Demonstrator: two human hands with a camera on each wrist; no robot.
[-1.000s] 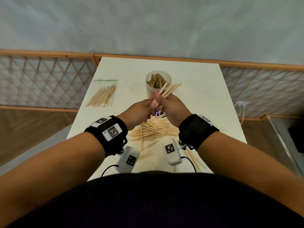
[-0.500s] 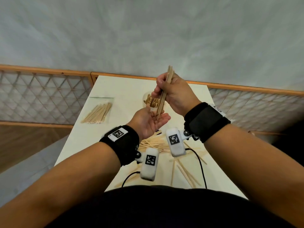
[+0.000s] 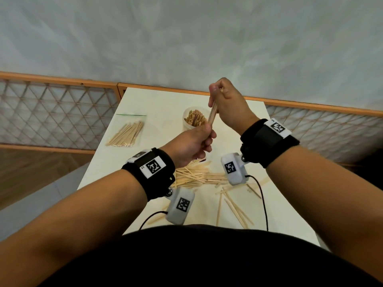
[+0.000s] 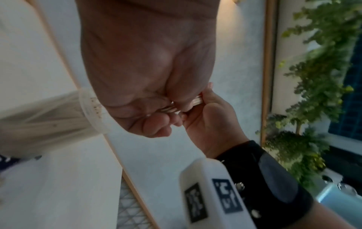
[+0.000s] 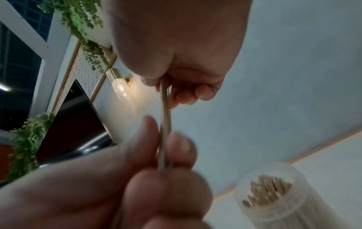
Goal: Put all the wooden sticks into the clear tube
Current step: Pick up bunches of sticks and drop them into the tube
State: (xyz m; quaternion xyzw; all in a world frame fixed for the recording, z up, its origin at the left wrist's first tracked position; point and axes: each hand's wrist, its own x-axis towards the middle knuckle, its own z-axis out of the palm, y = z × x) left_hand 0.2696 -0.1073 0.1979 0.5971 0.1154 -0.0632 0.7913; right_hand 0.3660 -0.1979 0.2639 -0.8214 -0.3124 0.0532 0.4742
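Stick bundle squared above tube
Right hand (image 3: 230, 106) and left hand (image 3: 194, 145) each pinch the wooden sticks (image 3: 213, 113); light, stiff, slippery together—grip mid-bundle; clear tube (image 3: 187, 126) just beyond the left hand.

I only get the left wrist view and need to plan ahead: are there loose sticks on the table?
Observer: Yes, a pile of loose sticks lies on the table, near the body.
Operator: Where's the tube from the bundle?
Observer: The tube, holding many sticks, stands just left of the bundle that the left hand and right hand hold.
Operator: Anything else?
Observer: A bag of sticks lies left of the tube.
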